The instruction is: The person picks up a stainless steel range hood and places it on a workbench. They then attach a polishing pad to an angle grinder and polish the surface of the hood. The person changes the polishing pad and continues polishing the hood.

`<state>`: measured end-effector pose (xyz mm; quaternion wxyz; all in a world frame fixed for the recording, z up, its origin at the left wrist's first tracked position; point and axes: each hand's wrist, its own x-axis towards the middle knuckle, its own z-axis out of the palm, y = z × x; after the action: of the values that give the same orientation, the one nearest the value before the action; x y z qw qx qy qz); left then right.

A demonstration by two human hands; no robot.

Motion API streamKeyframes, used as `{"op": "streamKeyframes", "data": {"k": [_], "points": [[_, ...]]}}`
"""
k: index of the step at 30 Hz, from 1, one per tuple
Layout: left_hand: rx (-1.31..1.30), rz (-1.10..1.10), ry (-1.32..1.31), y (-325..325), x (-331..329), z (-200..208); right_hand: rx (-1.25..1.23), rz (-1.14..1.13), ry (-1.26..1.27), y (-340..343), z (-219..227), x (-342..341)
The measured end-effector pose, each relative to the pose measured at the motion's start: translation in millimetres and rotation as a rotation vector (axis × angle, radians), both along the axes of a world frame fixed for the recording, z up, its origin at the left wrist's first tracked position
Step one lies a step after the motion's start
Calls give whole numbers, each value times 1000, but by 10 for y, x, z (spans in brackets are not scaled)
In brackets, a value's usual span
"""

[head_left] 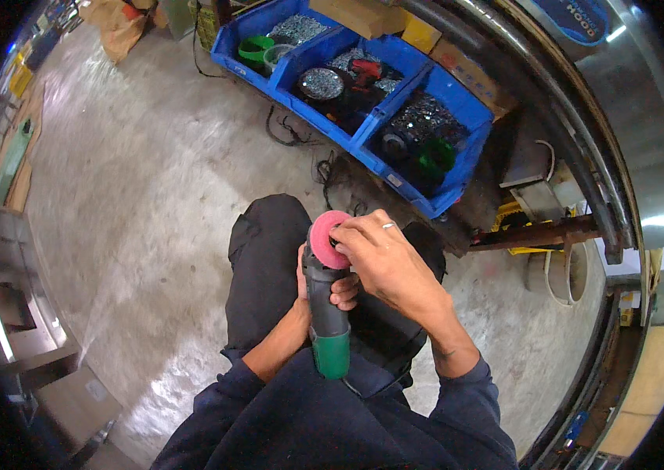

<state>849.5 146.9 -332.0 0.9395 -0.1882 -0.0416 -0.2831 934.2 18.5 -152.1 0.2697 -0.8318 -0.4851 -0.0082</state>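
An angle grinder (327,305) with a dark grey body and a green rear end lies over my lap, its head pointing away from me. My left hand (343,291) is wrapped round the grinder's body from beneath, so only some fingers and the wrist show. A pink round grinding disc (321,243) sits on the grinder's head. My right hand (385,258), with a ring on one finger, pinches at the disc's centre. The fingertips cover a small dark part there, which I cannot make out. A thin cord leaves the grinder's rear end.
Beyond my knees stand blue bins (363,141) with small metal parts, green cups and a red tool. Black cables (289,129) lie on the concrete floor (136,196). A pale bucket (557,276) stands at right, a cardboard box (79,403) at lower left. Metal rails (551,86) run along the right.
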Motion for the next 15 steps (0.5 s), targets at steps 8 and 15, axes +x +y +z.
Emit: {"op": "streamKeyframes", "data": {"k": [8, 15], "points": [[-65, -31, 37, 3, -31, -198, 74, -84, -77, 47, -206, 1], [-45, -28, 57, 9, -21, -194, 115, -26, 78, -84, -119, 72]]}}
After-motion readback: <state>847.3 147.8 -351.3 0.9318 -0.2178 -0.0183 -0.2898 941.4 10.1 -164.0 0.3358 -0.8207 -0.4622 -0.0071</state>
